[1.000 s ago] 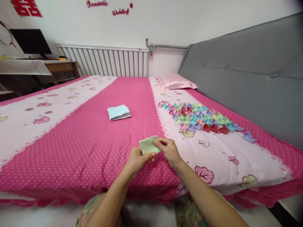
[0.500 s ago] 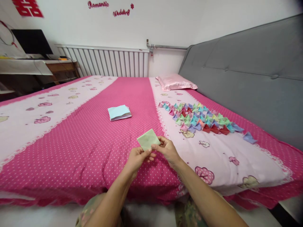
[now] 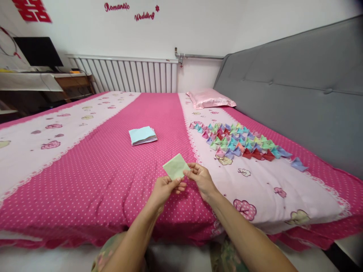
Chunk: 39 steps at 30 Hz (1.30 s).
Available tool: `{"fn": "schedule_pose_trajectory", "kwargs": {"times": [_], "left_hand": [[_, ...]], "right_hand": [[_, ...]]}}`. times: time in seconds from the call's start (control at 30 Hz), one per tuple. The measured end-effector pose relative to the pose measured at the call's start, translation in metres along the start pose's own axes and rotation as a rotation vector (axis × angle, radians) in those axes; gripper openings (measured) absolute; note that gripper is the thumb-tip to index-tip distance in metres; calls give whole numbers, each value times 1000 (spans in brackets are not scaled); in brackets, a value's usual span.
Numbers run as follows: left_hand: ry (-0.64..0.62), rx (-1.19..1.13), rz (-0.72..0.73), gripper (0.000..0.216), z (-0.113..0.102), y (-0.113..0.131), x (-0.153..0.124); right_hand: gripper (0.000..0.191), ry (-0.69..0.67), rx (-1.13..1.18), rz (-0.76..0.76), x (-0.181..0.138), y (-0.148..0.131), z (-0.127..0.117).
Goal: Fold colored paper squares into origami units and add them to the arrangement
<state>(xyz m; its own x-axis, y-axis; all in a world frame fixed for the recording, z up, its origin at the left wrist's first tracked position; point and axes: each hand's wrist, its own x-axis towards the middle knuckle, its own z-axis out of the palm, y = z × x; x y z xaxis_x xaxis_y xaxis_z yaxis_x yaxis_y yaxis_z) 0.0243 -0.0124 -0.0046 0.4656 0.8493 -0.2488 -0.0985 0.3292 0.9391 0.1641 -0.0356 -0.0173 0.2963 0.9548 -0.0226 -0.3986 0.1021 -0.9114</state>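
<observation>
A pale green square of folded paper (image 3: 175, 166) is held up above the near part of the bed, one corner pointing away from me. My left hand (image 3: 167, 189) pinches its lower edge between thumb and fingers. At its right corner, my right hand (image 3: 200, 178) grips it with thumb on top and fingers behind. Beyond the hands lies a stack of paper sheets (image 3: 142, 135), light blue on top. To the right, several folded paper boats (image 3: 235, 141) in many colours stand in rows, with one blue boat (image 3: 298, 164) apart from them.
The bed has a pink dotted cover (image 3: 93, 177) with pale printed bands. A pink pillow (image 3: 210, 99) lies by the grey headboard (image 3: 297, 68). A radiator (image 3: 127, 74) runs along the far wall. At the left, a monitor (image 3: 38, 52) stands on a desk.
The green paper has shifted slightly left and turned a little. My right thumb has moved toward its right corner; both hands still hold it.
</observation>
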Motion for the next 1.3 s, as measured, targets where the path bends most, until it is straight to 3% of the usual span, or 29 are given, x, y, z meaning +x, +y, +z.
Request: {"fn": "schedule_pose_trajectory", "kwargs": {"times": [0.43,0.77,0.93,1.3], "left_hand": [[-57,-46,-27,32,1,2,-2],[36,91,57,28,-2,3,-1],[13,-79,36,42,-1,7,-2],[19,-105,73,23,-1,6,-3]], "right_hand": [[27,38,-13,-50,5,-6,-9],[26,27,-8,-40,5,-5,-8],[26,37,-35,-63,5,-5,-8],[24,-61,-1,-37,3,-4,-5]]}}
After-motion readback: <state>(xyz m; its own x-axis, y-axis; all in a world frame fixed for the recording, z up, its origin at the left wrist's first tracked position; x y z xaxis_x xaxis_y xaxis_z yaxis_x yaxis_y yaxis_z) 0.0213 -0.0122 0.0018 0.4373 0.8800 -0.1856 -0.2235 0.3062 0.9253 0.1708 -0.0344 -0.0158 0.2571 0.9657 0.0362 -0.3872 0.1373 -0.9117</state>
